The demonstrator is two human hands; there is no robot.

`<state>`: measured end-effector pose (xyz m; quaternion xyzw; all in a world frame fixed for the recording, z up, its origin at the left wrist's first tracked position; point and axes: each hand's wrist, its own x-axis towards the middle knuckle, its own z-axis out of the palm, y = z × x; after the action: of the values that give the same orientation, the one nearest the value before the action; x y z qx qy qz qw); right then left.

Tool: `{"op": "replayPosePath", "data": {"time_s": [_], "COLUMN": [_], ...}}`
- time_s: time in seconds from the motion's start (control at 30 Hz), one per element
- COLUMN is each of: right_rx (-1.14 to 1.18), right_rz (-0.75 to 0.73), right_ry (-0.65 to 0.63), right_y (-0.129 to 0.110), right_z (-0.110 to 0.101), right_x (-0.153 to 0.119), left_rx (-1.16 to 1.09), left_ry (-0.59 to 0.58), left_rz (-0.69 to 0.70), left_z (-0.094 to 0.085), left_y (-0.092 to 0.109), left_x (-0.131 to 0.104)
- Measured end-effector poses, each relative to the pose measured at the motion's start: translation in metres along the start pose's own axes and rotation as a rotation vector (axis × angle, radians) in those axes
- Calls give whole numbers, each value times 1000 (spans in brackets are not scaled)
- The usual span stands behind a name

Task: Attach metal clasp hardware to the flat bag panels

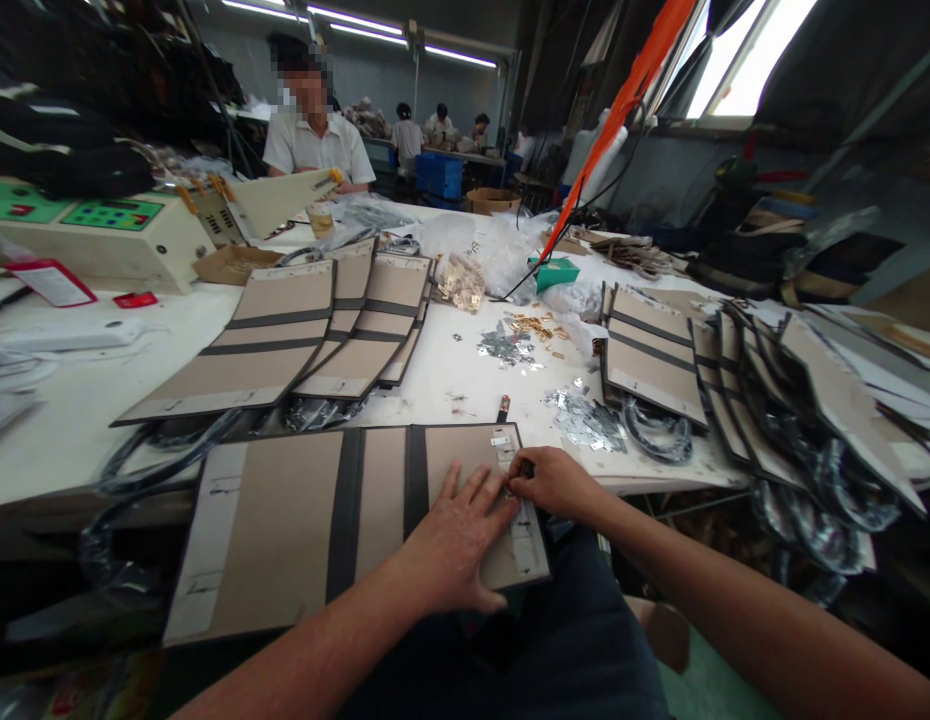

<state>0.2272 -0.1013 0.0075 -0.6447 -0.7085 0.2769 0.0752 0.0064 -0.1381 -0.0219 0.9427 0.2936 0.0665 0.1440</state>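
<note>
A flat beige panel (285, 520) with black bands and pale end strips lies across the table's front edge and my lap. My left hand (465, 535) rests on its right part, fingers spread and pressing it down. At the panel's right end strip, my right hand (544, 480) is closed in a pinch; whatever the fingertips hold is hidden. A small metal plate (501, 440) sits on that strip just above my fingers. Past the panel's far edge stands a small dark, copper-topped piece (503, 405). Flat silver metal plates (585, 420) lie scattered to the right.
Stacked similar panels with plastic-wrapped handles lie at left (277, 335) and right (652, 350). Gold pieces (536, 326), a green box (556, 272) and plastic bags (502, 240) are farther back. A cream machine (120, 235) stands left; a person (319, 145) sits across the table (427, 365).
</note>
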Motion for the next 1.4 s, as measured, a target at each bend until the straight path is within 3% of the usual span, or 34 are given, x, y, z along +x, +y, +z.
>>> {"op": "replayPosePath", "data": {"time_s": [0.17, 0.43, 0.6, 0.73, 0.93, 1.03, 1.17, 1.4], "right_rx": [-16, -235, -223, 130, 1217, 1596, 1779, 1690], "right_rz": [-6, -6, -20, -65, -159, -186, -156, -230], "right_ry": [-8, 16, 5, 31, 532, 631, 658, 680], "right_y": [2, -7, -7, -4, -9, -15, -15, -20], "right_z": [-1, 0, 0, -20, -51, -46, -31, -22], "right_x": [-6, -7, -4, 1, 29, 50, 69, 68], "left_rx": [12, 17, 22, 8, -21, -36, -37, -38], "left_ry": [-22, -21, -45, -78, -98, -103, -104, -97], "left_rz": [3, -3, -9, 0, -11, -11, -12, 6], "left_z": [0, 2, -1, -6, -8, -8, -7, -3], "left_y": [-1, 0, 0, -1, -3, -5, -6, -9], "left_x": [3, 2, 5, 6, 6, 6, 6, 8]}}
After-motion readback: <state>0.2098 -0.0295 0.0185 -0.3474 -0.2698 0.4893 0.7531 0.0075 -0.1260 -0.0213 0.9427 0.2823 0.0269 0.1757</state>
